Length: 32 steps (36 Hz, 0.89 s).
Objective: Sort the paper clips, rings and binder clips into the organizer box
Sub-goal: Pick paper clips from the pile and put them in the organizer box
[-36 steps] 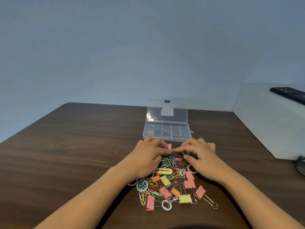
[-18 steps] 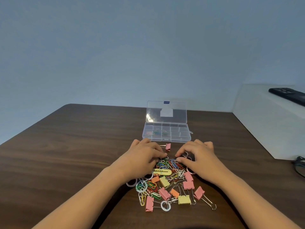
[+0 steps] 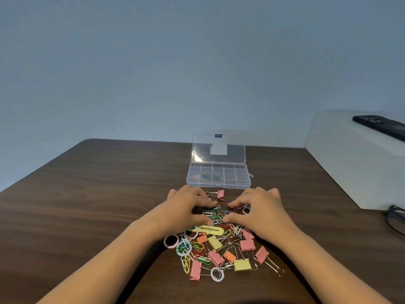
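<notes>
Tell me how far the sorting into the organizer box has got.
Barely started. Done: the organizer box stands open with a few small coloured items in its left compartments. In hand: the left hand and right hand are both picking in the paper clips; whether either grips anything is unclear. Left: most of the pile, including binder clips and rings, lies on the table.

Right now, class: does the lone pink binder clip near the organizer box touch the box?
Apart. The head view shows bare brown table between the pink binder clip and the organizer box front wall.
</notes>
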Each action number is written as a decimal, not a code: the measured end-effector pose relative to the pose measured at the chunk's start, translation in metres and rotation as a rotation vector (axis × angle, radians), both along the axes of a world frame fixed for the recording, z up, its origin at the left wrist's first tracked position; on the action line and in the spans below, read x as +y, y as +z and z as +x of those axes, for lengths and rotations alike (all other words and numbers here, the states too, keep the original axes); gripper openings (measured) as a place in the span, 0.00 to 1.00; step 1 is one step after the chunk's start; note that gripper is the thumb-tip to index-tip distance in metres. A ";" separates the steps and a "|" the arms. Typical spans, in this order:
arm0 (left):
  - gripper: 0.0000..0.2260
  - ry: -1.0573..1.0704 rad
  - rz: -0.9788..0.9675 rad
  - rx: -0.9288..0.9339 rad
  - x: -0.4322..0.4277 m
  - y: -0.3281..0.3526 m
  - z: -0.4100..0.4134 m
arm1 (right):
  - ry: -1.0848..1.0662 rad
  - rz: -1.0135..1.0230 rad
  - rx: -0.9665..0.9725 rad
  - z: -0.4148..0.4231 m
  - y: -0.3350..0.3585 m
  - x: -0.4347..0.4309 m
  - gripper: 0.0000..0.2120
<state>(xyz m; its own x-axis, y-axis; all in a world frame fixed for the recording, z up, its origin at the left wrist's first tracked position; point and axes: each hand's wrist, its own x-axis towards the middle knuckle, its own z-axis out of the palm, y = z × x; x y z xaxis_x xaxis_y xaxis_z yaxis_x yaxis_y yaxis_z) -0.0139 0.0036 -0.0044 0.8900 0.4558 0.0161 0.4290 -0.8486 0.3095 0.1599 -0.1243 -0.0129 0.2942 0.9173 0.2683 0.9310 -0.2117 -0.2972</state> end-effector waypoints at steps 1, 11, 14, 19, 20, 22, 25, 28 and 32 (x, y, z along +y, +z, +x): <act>0.23 0.003 -0.005 -0.002 0.000 0.000 0.000 | -0.005 -0.005 -0.013 -0.001 0.000 0.000 0.26; 0.22 0.034 0.005 -0.064 -0.002 -0.004 0.005 | 0.000 -0.020 -0.021 -0.005 0.004 -0.002 0.25; 0.20 0.044 0.007 -0.089 -0.002 -0.006 0.006 | 0.018 -0.065 0.021 -0.001 0.005 -0.002 0.22; 0.15 0.063 -0.026 -0.159 -0.002 -0.009 0.009 | 0.058 -0.153 0.088 0.004 0.008 -0.003 0.23; 0.14 0.068 -0.028 -0.162 -0.002 -0.009 0.009 | 0.061 -0.168 0.099 0.004 0.009 -0.003 0.23; 0.14 0.065 -0.016 -0.149 -0.002 -0.008 0.009 | 0.065 -0.187 0.116 0.005 0.011 -0.004 0.24; 0.15 0.033 0.000 -0.121 -0.002 -0.006 0.007 | 0.075 -0.202 0.124 0.004 0.012 -0.005 0.26; 0.17 0.010 -0.001 -0.079 -0.001 -0.003 0.004 | 0.079 -0.216 0.135 0.005 0.014 -0.006 0.26; 0.20 0.017 -0.030 -0.070 0.000 -0.003 0.002 | 0.088 -0.215 0.144 0.003 0.016 -0.008 0.26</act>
<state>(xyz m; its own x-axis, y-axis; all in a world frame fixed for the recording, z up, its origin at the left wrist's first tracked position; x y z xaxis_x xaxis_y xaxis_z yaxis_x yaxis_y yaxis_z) -0.0115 0.0035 -0.0074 0.8794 0.4718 0.0638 0.4197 -0.8314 0.3641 0.1634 -0.1320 0.0034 0.2323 0.9723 0.0259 0.8998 -0.2047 -0.3852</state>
